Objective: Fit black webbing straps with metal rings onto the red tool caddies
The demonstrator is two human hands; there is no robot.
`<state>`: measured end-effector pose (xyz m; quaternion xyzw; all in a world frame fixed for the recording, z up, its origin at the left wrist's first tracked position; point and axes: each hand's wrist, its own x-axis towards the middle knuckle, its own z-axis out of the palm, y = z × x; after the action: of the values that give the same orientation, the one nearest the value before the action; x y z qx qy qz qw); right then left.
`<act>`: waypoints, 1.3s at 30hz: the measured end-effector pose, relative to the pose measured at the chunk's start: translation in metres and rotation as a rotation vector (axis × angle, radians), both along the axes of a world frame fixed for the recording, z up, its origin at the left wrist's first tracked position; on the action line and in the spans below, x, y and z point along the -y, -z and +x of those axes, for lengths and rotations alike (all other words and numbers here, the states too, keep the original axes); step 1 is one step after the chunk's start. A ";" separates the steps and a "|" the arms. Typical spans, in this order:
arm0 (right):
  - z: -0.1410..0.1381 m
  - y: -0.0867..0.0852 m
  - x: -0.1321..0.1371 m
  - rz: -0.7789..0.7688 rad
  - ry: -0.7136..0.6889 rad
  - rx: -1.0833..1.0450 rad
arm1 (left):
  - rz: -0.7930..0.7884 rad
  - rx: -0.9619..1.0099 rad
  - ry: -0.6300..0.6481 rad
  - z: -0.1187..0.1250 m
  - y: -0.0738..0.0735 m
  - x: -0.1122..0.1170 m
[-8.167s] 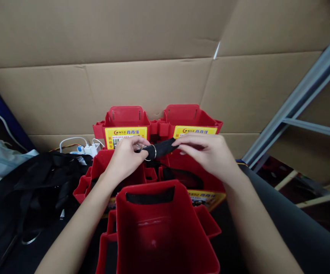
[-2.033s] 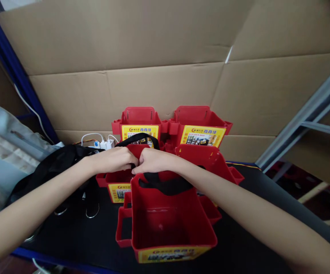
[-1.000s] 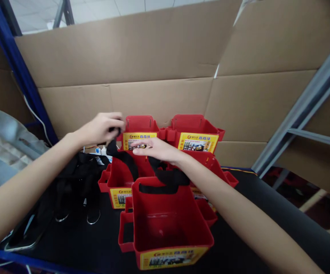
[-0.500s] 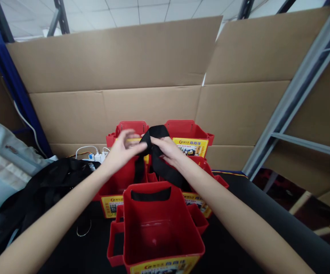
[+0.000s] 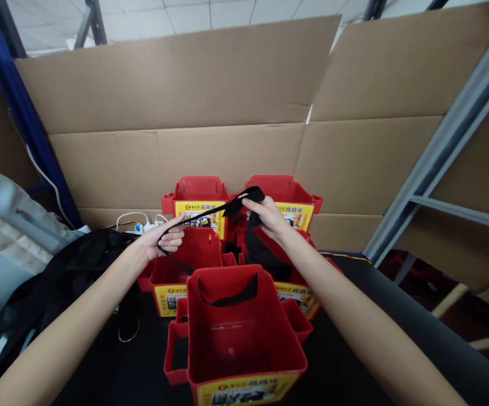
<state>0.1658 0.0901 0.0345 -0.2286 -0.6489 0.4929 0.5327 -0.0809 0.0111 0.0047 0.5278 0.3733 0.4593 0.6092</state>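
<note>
Cardboard panels point(image 5: 176, 96) wall off the upper frame on my remote feed, above a black tabletop point(image 5: 333, 369) that runs along the bottom. A dark heap of black fabric point(image 5: 73, 268) fills the lower left. At center I count five red bins: two at the back, two in the middle row, and a front bin point(image 5: 244, 338) nearest the lens.

Above the middle row, I see a black strap point(image 5: 232, 207) drawn between the person's two hands. The left hand point(image 5: 163, 239), left of center, has its fingers half curled, with the strap passing between thumb and fingers, bending round them and dropping toward the left middle bin point(image 5: 193, 245). The right hand point(image 5: 269, 217), just right of center, pinches the strap's broader stretch between thumb and fingers; wide black webbing point(image 5: 259, 245) hangs directly below it. Across the front bin's back wall, a black band point(image 5: 227, 301) sags in a shallow curve.

Half a second earlier, I had the hands close together at the bunched strap; now they stand apart, the strap stretched between them. The front band, flat then, droops now.

The right forearm blocks much of the right middle bin from me, and the frame's bottom edge clips the front bin's yellow label point(image 5: 248, 389). I cannot tell where the strap ends, nor what the thin metal ring point(image 5: 129, 340) at lower left is fixed to.
</note>
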 end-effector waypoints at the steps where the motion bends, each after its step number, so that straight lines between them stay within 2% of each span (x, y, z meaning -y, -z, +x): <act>1: 0.002 0.002 0.000 0.002 0.007 0.008 | -0.011 -0.029 -0.014 -0.003 0.002 0.000; 4: 0.005 0.007 0.000 0.005 0.015 0.045 | -0.005 -0.127 -0.093 -0.008 0.008 0.002; 7: 0.003 0.013 0.002 0.008 -0.010 0.091 | 0.063 -0.220 -0.228 -0.001 0.005 0.006; 8: 0.001 0.015 0.002 0.010 -0.024 0.104 | 0.144 -0.283 -0.302 0.004 0.001 0.009; 10: -0.003 0.018 0.005 0.014 -0.056 0.125 | 0.418 -0.497 -0.449 0.020 -0.009 0.015; 12: -0.008 0.020 0.008 0.014 -0.088 0.134 | 0.733 -0.760 -0.499 0.039 -0.020 0.018; 13: -0.010 0.021 0.009 0.011 -0.101 0.135 | 0.843 -0.864 -0.477 0.047 -0.025 0.019; 15: -0.011 0.020 0.013 -0.003 -0.123 0.126 | 0.918 -0.964 -0.366 0.059 -0.030 0.015; 17: -0.007 0.019 0.015 -0.025 -0.138 0.104 | 0.879 -0.994 -0.257 0.061 -0.029 0.009; 19: 0.001 0.018 0.014 -0.047 -0.137 0.066 | 0.792 -1.000 -0.163 0.050 -0.025 0.004; 24: 0.020 0.014 0.011 -0.059 -0.027 -0.049 | 0.652 -1.092 -0.100 0.016 -0.022 0.005; 27: 0.015 0.016 0.016 0.004 -0.016 0.040 | 0.702 -1.040 -0.126 0.031 -0.030 0.008; 30: 0.002 0.019 0.023 0.092 -0.087 0.200 | 0.809 -0.895 -0.196 0.074 -0.040 0.004; 33: -0.002 0.019 0.029 0.141 -0.047 0.330 | 0.885 -0.794 -0.180 0.108 -0.044 -0.006; 35: 0.003 0.015 0.031 0.171 -0.055 0.386 | 0.893 -0.683 -0.252 0.112 -0.043 -0.012; 39: 0.025 0.005 0.032 0.183 -0.145 0.420 | 0.795 -0.299 -0.499 0.085 -0.039 -0.016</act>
<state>0.1904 0.0577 0.0291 -0.2296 -0.8022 0.4104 0.3679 0.0045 0.0270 0.0438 0.6740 0.3674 0.6174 0.1721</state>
